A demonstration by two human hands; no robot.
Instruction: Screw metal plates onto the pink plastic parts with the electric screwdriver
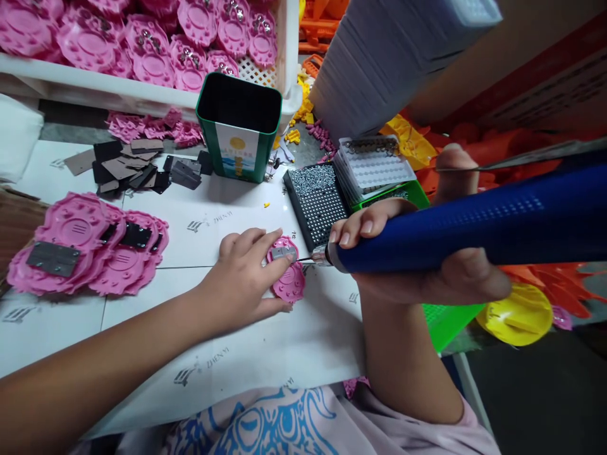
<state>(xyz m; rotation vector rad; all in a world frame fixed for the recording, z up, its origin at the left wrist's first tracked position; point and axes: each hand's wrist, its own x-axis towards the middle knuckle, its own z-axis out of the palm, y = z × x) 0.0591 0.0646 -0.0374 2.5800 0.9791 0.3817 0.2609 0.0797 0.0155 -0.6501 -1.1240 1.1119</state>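
My left hand point(247, 273) is closed on a small pink plastic part point(290, 284), pinning it to the white paper with thumb and fingers. A grey plate point(279, 253) lies on that part's upper half, partly under my fingertips. My right hand point(455, 278) is wrapped round a blue electric screwdriver point(441, 218), held nearly level. Its thin bit points left and reaches the edge of the grey plate; whether it sits on a screw is too small to tell. A black tray of screws point(320, 202) stands just beyond the bit.
Stacked pink parts point(128, 253) lie at left, some with plates. Behind are loose dark plates point(133, 167), a green tin point(239, 133) and a white crate point(142, 95) of pink parts. A green basket point(450, 322) and yellow piece point(516, 316) are at right.
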